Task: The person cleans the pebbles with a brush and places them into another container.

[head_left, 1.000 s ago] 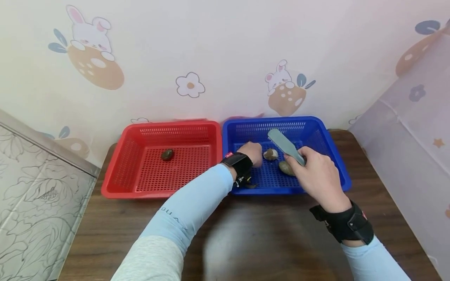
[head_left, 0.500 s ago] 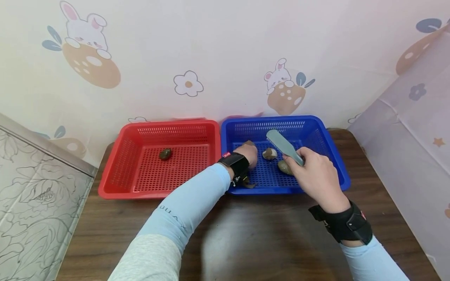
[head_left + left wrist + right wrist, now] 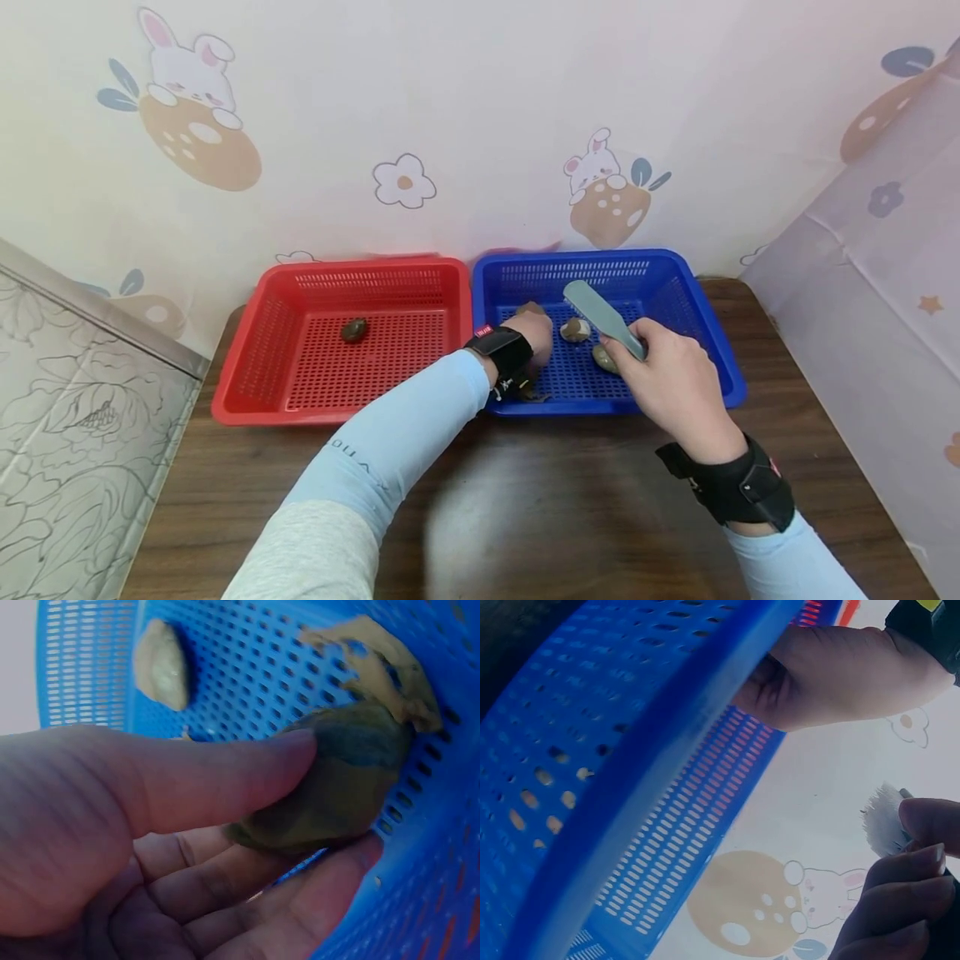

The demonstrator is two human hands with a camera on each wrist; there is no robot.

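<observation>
My left hand reaches down into the blue basket. In the left wrist view, its thumb and fingers hold a dark green-brown stone, largely hidden in the head view. A torn tan flake lies just beyond that stone on the basket floor. My right hand grips a brush by its grey-green handle above the basket's right half. White bristles show in the right wrist view. Under the brush lie a white-and-brown stone and a smooth olive stone.
A red basket stands directly left of the blue one, with one dark stone in it. Both baskets sit on a brown wooden table against a printed wall.
The brush and right hand have shifted very slightly left and down. My left hand stays at nearly the same spot in the blue basket. The stones lie where they were.
</observation>
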